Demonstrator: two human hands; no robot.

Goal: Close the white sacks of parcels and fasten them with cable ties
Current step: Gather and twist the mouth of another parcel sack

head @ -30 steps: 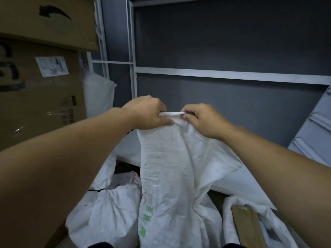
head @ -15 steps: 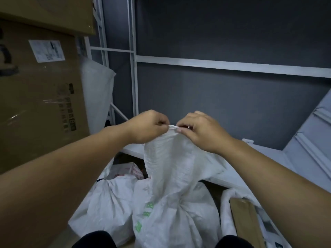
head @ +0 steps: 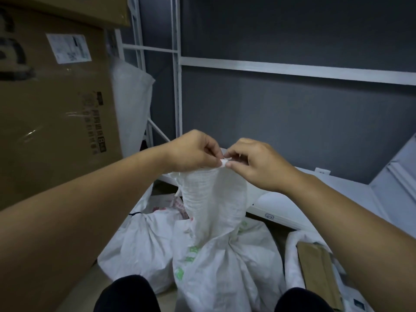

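Evidently the sack [head: 213, 210] is thin woven plastic cloth. It looks soft and limp and creases easily, and it likely has a slick surface that could slide out of a loose pinch. The neck hangs in a narrow, wrinkled column, while the body below bulges with a rounded load. I judge the bottom fairly heavy and the top nearly weightless. The best place to hold it seems to be the gathered neck just under the rim, bunched tight so a tie can bite into many folds and not a single layer. Lifting by the rim alone would probably stretch the cloth or let it slip.

The left hand [head: 193, 152] and the right hand [head: 258, 165] are raised close together, fingertips almost meeting, and both pinch the top edge of the sack between thumb and curled fingers. A small white scrap shows between the fingertips. I cannot tell whether it is the folded rim or a cable tie. The neck drops straight down from the two hands, and the full body rests on the floor [head: 90, 280] directly beneath them.

A second sack [head: 144, 244] lies touching it on the left, and a third sack [head: 292, 246] on the right gapes open around a brown parcel [head: 319, 273]. A large cardboard box [head: 56, 109] stands to the left, beside a white rack [head: 176, 86].
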